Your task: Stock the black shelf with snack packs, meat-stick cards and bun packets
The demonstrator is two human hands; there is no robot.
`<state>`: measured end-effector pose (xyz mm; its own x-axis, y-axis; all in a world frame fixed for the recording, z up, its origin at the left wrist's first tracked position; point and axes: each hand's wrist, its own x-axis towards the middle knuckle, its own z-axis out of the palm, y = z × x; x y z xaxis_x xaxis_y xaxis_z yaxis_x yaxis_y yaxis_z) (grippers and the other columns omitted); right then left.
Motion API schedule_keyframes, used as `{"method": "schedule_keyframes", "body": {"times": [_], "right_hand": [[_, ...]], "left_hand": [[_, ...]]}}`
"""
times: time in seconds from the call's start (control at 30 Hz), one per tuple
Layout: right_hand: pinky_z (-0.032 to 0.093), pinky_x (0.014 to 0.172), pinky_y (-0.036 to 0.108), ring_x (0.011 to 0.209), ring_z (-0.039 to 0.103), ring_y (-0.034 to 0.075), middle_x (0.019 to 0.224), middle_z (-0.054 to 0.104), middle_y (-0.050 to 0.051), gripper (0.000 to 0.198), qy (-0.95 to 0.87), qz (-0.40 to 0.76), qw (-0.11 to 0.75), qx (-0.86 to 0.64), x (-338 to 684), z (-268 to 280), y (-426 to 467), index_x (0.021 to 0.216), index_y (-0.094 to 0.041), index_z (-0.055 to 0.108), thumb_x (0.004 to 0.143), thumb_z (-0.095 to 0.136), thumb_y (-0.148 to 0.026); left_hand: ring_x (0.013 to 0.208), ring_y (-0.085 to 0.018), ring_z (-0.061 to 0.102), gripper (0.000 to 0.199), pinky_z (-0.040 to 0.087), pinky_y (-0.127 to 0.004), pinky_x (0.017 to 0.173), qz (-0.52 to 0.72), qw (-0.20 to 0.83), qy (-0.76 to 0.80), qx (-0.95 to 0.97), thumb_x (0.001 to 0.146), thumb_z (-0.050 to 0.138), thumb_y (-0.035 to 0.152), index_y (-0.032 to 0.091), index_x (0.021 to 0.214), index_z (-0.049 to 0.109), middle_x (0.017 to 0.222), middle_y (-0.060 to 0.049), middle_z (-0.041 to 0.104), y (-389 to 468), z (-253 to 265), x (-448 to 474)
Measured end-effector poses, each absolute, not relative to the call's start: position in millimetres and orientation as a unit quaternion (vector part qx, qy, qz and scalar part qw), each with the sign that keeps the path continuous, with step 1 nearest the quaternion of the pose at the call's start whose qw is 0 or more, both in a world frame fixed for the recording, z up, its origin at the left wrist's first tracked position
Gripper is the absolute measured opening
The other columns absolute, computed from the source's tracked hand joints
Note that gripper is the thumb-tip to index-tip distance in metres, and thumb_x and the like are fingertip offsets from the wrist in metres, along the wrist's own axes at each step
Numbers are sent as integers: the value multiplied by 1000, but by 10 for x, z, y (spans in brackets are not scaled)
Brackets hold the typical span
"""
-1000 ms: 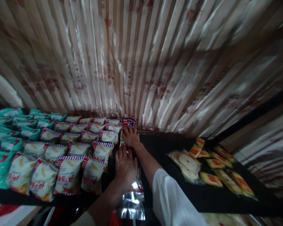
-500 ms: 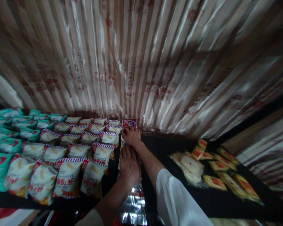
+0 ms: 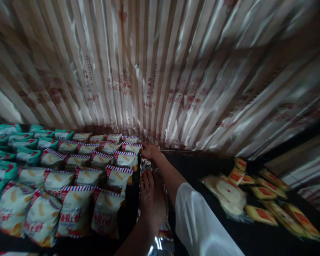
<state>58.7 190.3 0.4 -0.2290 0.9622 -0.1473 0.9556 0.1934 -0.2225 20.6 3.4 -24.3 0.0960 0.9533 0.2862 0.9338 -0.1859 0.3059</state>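
My left hand [image 3: 154, 195] lies flat, fingers slightly spread, on a row of shiny silver foil packets [image 3: 161, 245] that runs away from me on the black table. Beyond it, my right hand [image 3: 150, 151] is at the far end of that row, close to the hanging sheet. Its fingers are curled downward, and whatever they hold is hidden. Silver foil [image 3: 146, 164] shows between the two hands. Just left of them stand several rows of white snack bags [image 3: 119, 176] with striped red and blue tops.
Several green bags [image 3: 28, 155] fill the far left. On the right lie a clear bag of round pale discs [image 3: 230, 192] and several yellow and red packets [image 3: 261, 215]. A striped, wrinkled plastic sheet [image 3: 160, 78] hangs behind the black table [image 3: 186, 167].
The dark red packet under my right hand's fingers no longer shows. That hand's fingers have curled in at the far end. The view has shifted slightly, and my left hand still rests on the foil.
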Motion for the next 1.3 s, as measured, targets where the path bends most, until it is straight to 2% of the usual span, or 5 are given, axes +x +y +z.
{"method": "schedule_keyframes", "body": {"times": [0.27, 0.47, 0.63, 0.83, 1.3], "right_hand": [[30, 97, 55, 122, 44, 31, 134, 50, 4, 50, -774, 127, 32, -620, 626, 6, 1895, 132, -37, 44, 86, 35, -54], [27, 104, 45, 122, 44, 22, 126, 57, 7, 42, -774, 64, 180, -603, 742, 108, 1865, 121, -23, 57, 95, 26, -35], [35, 102, 37, 118, 49, 22, 125, 56, 13, 32, -767, 37, 278, -577, 930, 153, 1688, 111, -14, 63, 88, 45, -26], [40, 101, 37, 115, 52, 22, 121, 58, 13, 30, -739, 61, 402, -538, 1200, -29, 1101, 103, -14, 67, 84, 44, -22], [47, 94, 43, 111, 57, 25, 119, 61, 13, 27, -682, 121, 461, -555, 1639, -97, -49, 97, -19, 69, 83, 48, -28]], "left_hand": [[129, -37, 36, 56, 31, -52, 105, 215, 4, 633, 744, 83, 44, 30, 4, 132, 44, 137, -23, 43, 20, -245, 214], [126, -34, 39, 47, 33, -50, 103, 225, 5, 654, 722, 86, 40, 27, 7, 128, 50, 136, -20, 46, 40, -257, 237], [127, -35, 38, 51, 31, -51, 104, 221, 20, 646, 730, 83, 44, 28, 6, 130, 48, 136, -20, 45, 26, -222, 221], [128, -35, 37, 52, 29, -49, 105, 207, 38, 653, 727, 82, 46, 29, 6, 128, 49, 138, -22, 43, 30, -142, 204], [131, -34, 33, 48, 32, -48, 105, 245, -4, 651, 719, 84, 47, 28, 8, 128, 50, 136, -20, 45, -6, -28, 189]]}}
